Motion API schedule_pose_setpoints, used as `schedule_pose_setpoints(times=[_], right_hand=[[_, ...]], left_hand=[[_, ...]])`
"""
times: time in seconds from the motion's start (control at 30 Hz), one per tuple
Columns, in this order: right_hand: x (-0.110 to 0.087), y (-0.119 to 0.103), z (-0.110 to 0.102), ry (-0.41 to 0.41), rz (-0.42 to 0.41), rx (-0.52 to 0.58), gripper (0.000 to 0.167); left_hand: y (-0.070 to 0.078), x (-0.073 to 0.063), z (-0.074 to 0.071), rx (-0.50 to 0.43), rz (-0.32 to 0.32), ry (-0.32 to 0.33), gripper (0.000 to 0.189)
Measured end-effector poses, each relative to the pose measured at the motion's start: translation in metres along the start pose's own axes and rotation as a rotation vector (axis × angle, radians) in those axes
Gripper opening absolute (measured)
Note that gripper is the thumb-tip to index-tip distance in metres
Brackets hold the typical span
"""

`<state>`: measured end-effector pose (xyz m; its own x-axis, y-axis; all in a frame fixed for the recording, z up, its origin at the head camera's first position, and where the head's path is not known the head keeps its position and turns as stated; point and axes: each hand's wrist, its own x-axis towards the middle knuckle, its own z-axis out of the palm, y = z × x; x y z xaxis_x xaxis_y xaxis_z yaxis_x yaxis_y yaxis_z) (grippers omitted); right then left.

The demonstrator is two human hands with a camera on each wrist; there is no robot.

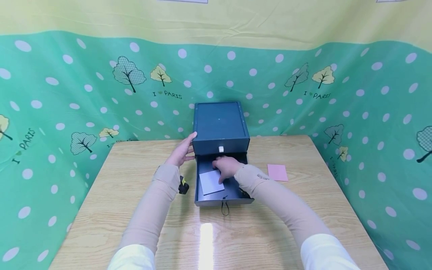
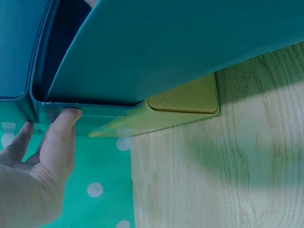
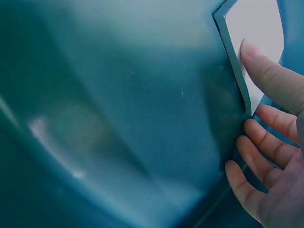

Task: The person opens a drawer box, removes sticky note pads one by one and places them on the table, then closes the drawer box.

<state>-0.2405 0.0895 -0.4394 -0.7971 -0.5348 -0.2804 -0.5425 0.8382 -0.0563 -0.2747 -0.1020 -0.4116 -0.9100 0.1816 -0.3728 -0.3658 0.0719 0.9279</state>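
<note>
A dark blue two-drawer box [image 1: 219,122] stands at the back of the table, its lower drawer [image 1: 216,203] pulled out. In that drawer lies a pale square pad of paper [image 1: 210,183]. My right hand [image 1: 228,166] reaches into the drawer. Its thumb touches the pad [image 3: 259,28] in the right wrist view, while the other fingers spread loosely beside the pad's edge. My left hand [image 1: 182,152] rests against the box's left side with fingers extended. In the left wrist view, its thumb [image 2: 59,137] touches the box's edge.
A pink square pad [image 1: 277,172] lies on the wooden table [image 1: 135,210] to the right of the drawer. A black cord loop [image 1: 225,208] hangs from the drawer front. The upper drawer is closed and has a white tab [image 1: 221,149]. A green dotted curtain [image 1: 216,75] surrounds the table.
</note>
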Motion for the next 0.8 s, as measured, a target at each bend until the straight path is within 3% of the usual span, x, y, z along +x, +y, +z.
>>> schedule_pose_setpoints(times=[0.3,0.47,0.53,0.8], right_hand=[[0.000,-0.004,0.000,0.005,0.000,-0.025,0.051],[-0.002,-0.006,0.000,0.011,0.005,-0.002,0.055],[-0.002,-0.006,-0.001,0.008,0.006,0.017,0.057],[-0.003,-0.002,-0.002,-0.029,0.021,0.164,0.056]], left_hand=[[0.001,-0.001,0.000,-0.004,0.002,-0.014,0.084],[0.012,-0.019,0.003,0.002,0.000,-0.046,0.081],[0.016,-0.027,0.004,0.005,-0.001,-0.055,0.081],[0.017,-0.025,0.004,0.010,0.006,-0.061,0.080]])
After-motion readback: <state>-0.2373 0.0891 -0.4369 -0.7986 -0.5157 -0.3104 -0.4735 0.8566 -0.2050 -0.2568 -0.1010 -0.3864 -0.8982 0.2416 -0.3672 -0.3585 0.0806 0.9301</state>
